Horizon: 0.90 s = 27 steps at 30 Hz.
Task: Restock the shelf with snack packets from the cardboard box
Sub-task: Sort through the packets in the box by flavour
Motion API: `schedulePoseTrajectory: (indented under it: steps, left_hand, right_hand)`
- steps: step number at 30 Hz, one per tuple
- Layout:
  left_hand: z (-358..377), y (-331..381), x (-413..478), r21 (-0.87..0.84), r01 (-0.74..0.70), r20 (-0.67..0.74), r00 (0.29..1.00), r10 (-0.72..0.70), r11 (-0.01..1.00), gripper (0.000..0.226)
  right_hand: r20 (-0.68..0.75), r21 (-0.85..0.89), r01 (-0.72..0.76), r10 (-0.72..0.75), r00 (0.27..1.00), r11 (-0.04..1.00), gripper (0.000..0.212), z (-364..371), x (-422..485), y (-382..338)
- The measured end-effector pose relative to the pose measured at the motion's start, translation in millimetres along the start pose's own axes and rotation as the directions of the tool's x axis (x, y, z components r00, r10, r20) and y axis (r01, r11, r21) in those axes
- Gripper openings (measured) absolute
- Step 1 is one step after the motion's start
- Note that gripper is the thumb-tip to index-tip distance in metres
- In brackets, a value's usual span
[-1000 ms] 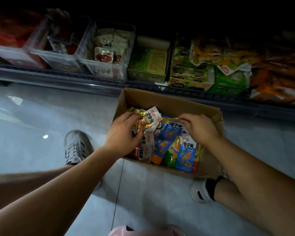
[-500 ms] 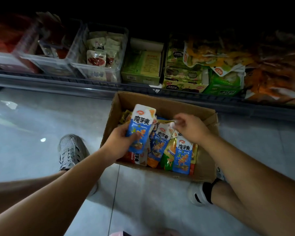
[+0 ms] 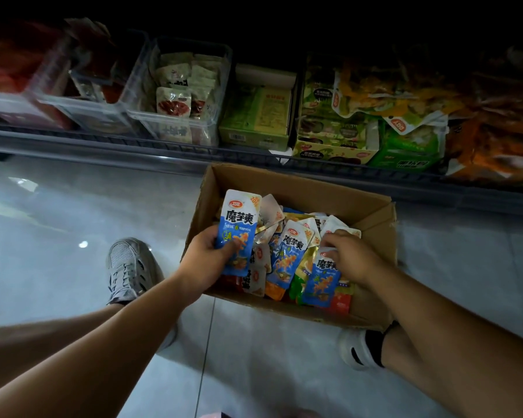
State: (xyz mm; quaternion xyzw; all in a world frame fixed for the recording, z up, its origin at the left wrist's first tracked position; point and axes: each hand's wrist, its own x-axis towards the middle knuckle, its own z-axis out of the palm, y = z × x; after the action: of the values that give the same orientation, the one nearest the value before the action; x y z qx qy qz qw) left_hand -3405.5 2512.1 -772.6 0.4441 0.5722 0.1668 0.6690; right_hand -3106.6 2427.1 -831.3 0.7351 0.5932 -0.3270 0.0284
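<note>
An open cardboard box (image 3: pixel 302 184) stands on the floor in front of the low shelf (image 3: pixel 133 144). It holds several snack packets (image 3: pixel 290 251), mostly blue and white. My left hand (image 3: pixel 207 260) grips one blue packet (image 3: pixel 239 227) upright over the box's left side. My right hand (image 3: pixel 352 256) reaches into the box on the right, its fingertips pinching the top of another blue packet (image 3: pixel 322 280) that lies among the others.
The shelf carries clear plastic bins (image 3: pixel 181 95) with small packets, green cartons (image 3: pixel 257 116) and orange bags (image 3: pixel 492 128). My left shoe (image 3: pixel 130 268) and right shoe (image 3: pixel 357 346) flank the box on the grey tiled floor (image 3: pixel 58 236).
My left hand has lifted a blue packet out of the pile and holds it upright. My right hand has shifted lower onto a packet at the box's right side.
</note>
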Motion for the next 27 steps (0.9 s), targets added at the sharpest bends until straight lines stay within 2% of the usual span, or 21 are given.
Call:
schedulePoseTrajectory:
  steps: [4,8,10,12,14,16,17,18,20,21,24,27]
  left_hand:
    - [0,6,-3,-0.036,0.019,-0.001,1.000,-0.019,0.999,0.031]
    - [6,17,-13,-0.054,0.006,0.070,0.998,-0.003,0.998,0.046]
    - [10,22,-19,-0.123,0.010,0.180,0.984,0.013,0.992,0.043]
    - [13,24,-22,-0.147,-0.004,0.246,0.968,0.040,0.989,0.034]
    - [12,25,-23,-0.086,-0.041,0.210,0.976,0.058,0.995,0.027]
    - [5,24,-21,-0.067,-0.061,0.134,0.989,0.070,0.996,0.023]
    - [0,22,-19,-0.078,-0.057,0.102,0.993,0.065,0.995,0.023]
    - [-6,21,-17,-0.095,-0.045,0.071,0.996,0.052,0.994,0.025]
    - [-15,15,-12,-0.137,-0.029,0.011,0.999,0.031,0.990,0.028]
    - [-18,12,-11,-0.151,-0.029,-0.013,1.000,0.027,0.988,0.028]
    - [-17,6,-9,-0.132,-0.030,-0.036,0.999,0.025,0.991,0.027]
    - [-14,3,-7,-0.112,-0.026,-0.046,0.999,0.021,0.993,0.027]
  right_hand:
    - [-0.069,0.172,0.084,-0.073,0.995,0.982,0.018,-40,-7,-29]
    - [-0.191,0.414,0.198,-0.127,0.973,0.888,0.022,-90,-14,-80]
    - [-0.214,0.545,0.228,-0.129,0.968,0.807,0.026,-102,-17,-105]
    - [-0.225,0.603,0.248,-0.136,0.965,0.758,0.025,-105,-17,-123]
    - [-0.236,0.663,0.253,-0.124,0.964,0.704,0.022,-101,-13,-132]
    - [-0.241,0.754,0.212,-0.038,0.970,0.622,0.020,-92,-4,-131]
    - [-0.255,0.746,0.190,0.012,0.967,0.638,0.019,-86,2,-125]
    - [-0.271,0.683,0.158,0.046,0.961,0.713,0.019,-78,8,-115]
    - [-0.234,0.455,0.049,0.067,0.970,0.889,0.024,-53,18,-87]
    - [-0.183,0.346,-0.004,0.072,0.981,0.938,0.028,-38,21,-73]
    - [-0.085,0.125,-0.059,0.070,0.994,0.990,0.046,6,29,-42]
    - [-0.111,0.057,-0.100,0.105,0.988,0.993,0.065,30,34,-35]
